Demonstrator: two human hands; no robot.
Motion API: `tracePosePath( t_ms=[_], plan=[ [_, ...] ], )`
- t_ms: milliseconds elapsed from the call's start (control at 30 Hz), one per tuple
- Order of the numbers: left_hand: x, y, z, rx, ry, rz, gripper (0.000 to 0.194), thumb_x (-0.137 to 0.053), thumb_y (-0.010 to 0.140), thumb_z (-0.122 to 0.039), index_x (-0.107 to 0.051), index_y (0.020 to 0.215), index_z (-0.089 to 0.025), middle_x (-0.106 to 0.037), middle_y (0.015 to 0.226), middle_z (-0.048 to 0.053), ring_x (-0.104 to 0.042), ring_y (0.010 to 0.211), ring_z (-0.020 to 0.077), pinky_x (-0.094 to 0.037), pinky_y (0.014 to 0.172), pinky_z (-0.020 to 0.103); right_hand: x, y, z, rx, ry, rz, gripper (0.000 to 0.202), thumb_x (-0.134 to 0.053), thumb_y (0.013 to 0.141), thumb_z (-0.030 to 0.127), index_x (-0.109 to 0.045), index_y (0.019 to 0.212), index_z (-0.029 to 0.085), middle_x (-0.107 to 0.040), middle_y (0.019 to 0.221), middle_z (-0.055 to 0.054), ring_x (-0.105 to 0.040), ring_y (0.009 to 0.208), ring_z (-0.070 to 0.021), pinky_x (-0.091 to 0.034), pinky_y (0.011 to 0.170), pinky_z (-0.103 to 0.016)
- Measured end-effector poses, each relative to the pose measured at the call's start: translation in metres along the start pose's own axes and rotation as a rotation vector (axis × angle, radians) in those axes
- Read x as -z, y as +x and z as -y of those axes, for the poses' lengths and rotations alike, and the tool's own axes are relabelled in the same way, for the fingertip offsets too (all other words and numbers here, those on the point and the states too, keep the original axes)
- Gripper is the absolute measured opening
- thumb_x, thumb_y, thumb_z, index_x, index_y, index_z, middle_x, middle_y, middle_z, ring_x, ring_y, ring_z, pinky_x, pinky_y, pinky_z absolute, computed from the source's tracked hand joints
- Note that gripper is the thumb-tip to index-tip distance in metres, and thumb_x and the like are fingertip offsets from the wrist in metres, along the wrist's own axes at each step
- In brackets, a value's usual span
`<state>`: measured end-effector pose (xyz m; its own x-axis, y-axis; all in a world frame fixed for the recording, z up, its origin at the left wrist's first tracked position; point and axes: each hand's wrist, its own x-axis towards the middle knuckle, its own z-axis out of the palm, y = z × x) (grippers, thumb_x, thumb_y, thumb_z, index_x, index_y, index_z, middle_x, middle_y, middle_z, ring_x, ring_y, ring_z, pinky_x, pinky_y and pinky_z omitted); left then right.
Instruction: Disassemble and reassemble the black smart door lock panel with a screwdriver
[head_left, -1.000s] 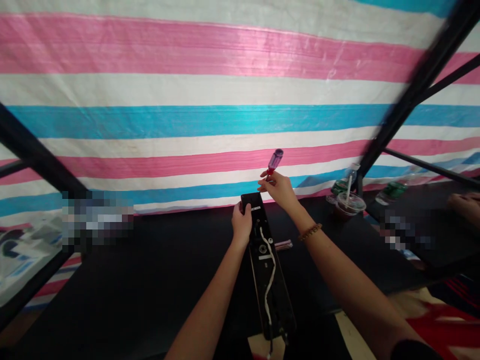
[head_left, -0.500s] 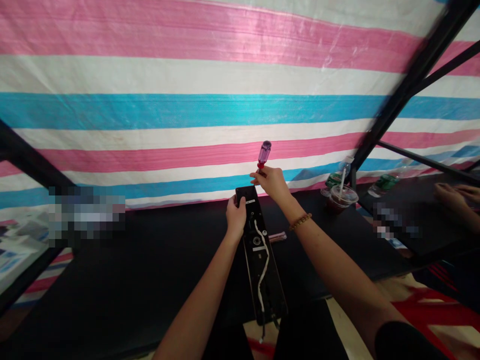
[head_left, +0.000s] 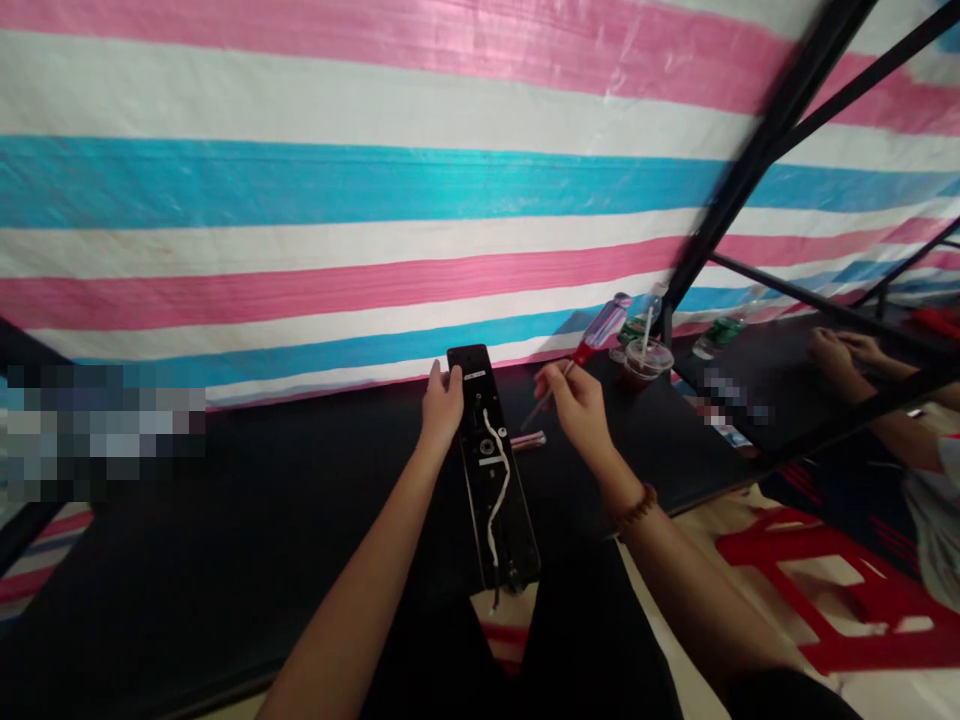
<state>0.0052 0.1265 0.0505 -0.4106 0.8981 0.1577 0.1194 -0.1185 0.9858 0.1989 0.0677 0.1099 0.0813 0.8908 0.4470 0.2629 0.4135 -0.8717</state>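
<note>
A long black device housing (head_left: pixel 472 500) lies lengthwise on the black table, its near end at the table's front edge. White wiring (head_left: pixel 501 490) runs along its face, with a connector dangling at the near end. My left hand (head_left: pixel 442 405) grips the housing's far left edge, thumb on top. To the right of the housing, my right hand (head_left: pixel 576 400) pinches a screwdriver (head_left: pixel 602 325) with a clear purple-and-red handle. Its shaft tilts down to the left, apart from the housing. On the table between them lies a second, pinkish clear-handled tool (head_left: pixel 529 440), partly hidden behind the housing.
A lidded plastic cup (head_left: pixel 649 358) with a straw and a green-labelled bottle (head_left: pixel 637 328) stand at the back right. Another bottle (head_left: pixel 720 335) lies farther right, near another person's hands (head_left: pixel 840 350). A red stool (head_left: pixel 817 590) is below right. Black metal posts (head_left: pixel 720 190) frame the striped sheet.
My right hand has moved off the housing's far end to the right, and the screwdriver has gone from upright to slanted. My left hand keeps its hold. The view has shifted right.
</note>
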Motion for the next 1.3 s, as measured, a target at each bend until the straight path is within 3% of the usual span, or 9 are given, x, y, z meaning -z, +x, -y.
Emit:
tracePosePath(
  t_ms=[100, 233, 300, 367, 500, 667, 900, 1133, 1300],
  plan=[
    [0.037, -0.054, -0.011, -0.162, 0.095, 0.040, 0.046, -0.064, 0.088, -0.032, -0.060, 0.133, -0.025, -0.061, 0.139, 0.011, -0.058, 0.125, 0.0278, -0.048, 0.105, 0.042, 0.025, -0.062, -0.004, -0.081, -0.015, 0.037, 0.040, -0.052, 0.093, 0.058, -0.069, 0.085, 0.023, -0.066, 0.070, -0.003, -0.066, 0.065, -0.0185, -0.056, 0.062, -0.030],
    [0.085, -0.161, -0.007, -0.402, 0.325, 0.419, 0.029, -0.065, 0.088, -0.029, -0.072, 0.115, -0.037, -0.070, 0.119, 0.007, -0.062, 0.114, 0.0278, -0.053, 0.098, 0.047, 0.041, -0.140, -0.018, -0.242, -0.063, 0.166, 0.033, -0.058, 0.091, 0.054, -0.077, 0.090, 0.026, -0.068, 0.063, -0.002, -0.067, 0.055, -0.0215, -0.056, 0.051, -0.032],
    [0.095, -0.200, 0.004, -0.512, 0.438, 0.555, 0.038, -0.078, 0.078, -0.030, -0.073, 0.115, -0.037, -0.071, 0.114, 0.008, -0.061, 0.110, 0.0309, -0.056, 0.089, 0.049, 0.038, -0.167, -0.027, -0.239, -0.080, 0.136, 0.029, -0.060, 0.090, 0.052, -0.079, 0.088, 0.030, -0.077, 0.078, -0.005, -0.075, 0.073, -0.0273, -0.062, 0.066, -0.037],
    [0.097, -0.219, 0.015, -0.551, 0.529, 0.580, 0.037, -0.078, 0.078, -0.023, -0.074, 0.114, -0.034, -0.072, 0.109, 0.008, -0.061, 0.106, 0.0301, -0.057, 0.086, 0.050, 0.031, -0.185, -0.034, -0.256, -0.060, 0.151, 0.026, -0.062, 0.088, 0.052, -0.080, 0.087, 0.032, -0.079, 0.084, -0.004, -0.077, 0.079, -0.0302, -0.063, 0.070, -0.040],
    [0.091, -0.215, 0.019, -0.571, 0.606, 0.538, 0.025, -0.071, 0.086, -0.018, -0.077, 0.104, -0.035, -0.072, 0.100, 0.006, -0.059, 0.101, 0.0271, -0.055, 0.083, 0.048, 0.012, -0.200, -0.037, -0.247, -0.001, 0.226, 0.024, -0.062, 0.089, 0.049, -0.081, 0.094, 0.034, -0.080, 0.088, -0.004, -0.077, 0.087, -0.0328, -0.065, 0.076, -0.043],
    [0.089, -0.205, 0.011, -0.603, 0.601, 0.632, 0.019, -0.066, 0.090, -0.017, -0.075, 0.100, -0.031, -0.075, 0.095, 0.003, -0.057, 0.101, 0.0259, -0.050, 0.086, 0.046, 0.003, -0.198, -0.030, -0.213, 0.003, 0.246, 0.023, -0.064, 0.089, 0.045, -0.081, 0.097, 0.032, -0.080, 0.091, -0.006, -0.077, 0.085, -0.0323, -0.065, 0.074, -0.042],
    [0.088, -0.218, 0.020, -0.624, 0.581, 0.591, 0.024, -0.057, 0.093, -0.014, -0.071, 0.108, -0.026, -0.074, 0.106, 0.006, -0.055, 0.106, 0.0263, -0.049, 0.091, 0.046, 0.002, -0.204, -0.032, -0.169, -0.060, 0.293, 0.019, -0.068, 0.084, 0.045, -0.079, 0.090, 0.030, -0.075, 0.074, -0.003, -0.072, 0.063, -0.0270, -0.062, 0.058, -0.036],
    [0.083, -0.234, 0.031, -0.496, 0.438, 0.463, 0.028, -0.050, 0.093, -0.011, -0.069, 0.109, -0.025, -0.071, 0.105, 0.009, -0.058, 0.104, 0.0262, -0.054, 0.091, 0.047, -0.006, -0.214, -0.032, -0.086, -0.114, 0.201, 0.015, -0.066, 0.085, 0.044, -0.076, 0.088, 0.033, -0.072, 0.071, -0.001, -0.069, 0.058, -0.0248, -0.061, 0.056, -0.034],
    [0.078, -0.241, 0.050, -0.315, 0.310, 0.397, 0.024, -0.057, 0.090, -0.016, -0.065, 0.113, -0.020, -0.063, 0.114, 0.013, -0.059, 0.109, 0.0254, -0.057, 0.093, 0.046, -0.011, -0.219, -0.036, 0.018, -0.161, 0.232, 0.018, -0.060, 0.093, 0.039, -0.074, 0.092, 0.028, -0.070, 0.071, -0.002, -0.068, 0.057, -0.0193, -0.060, 0.056, -0.027]
  ],
)
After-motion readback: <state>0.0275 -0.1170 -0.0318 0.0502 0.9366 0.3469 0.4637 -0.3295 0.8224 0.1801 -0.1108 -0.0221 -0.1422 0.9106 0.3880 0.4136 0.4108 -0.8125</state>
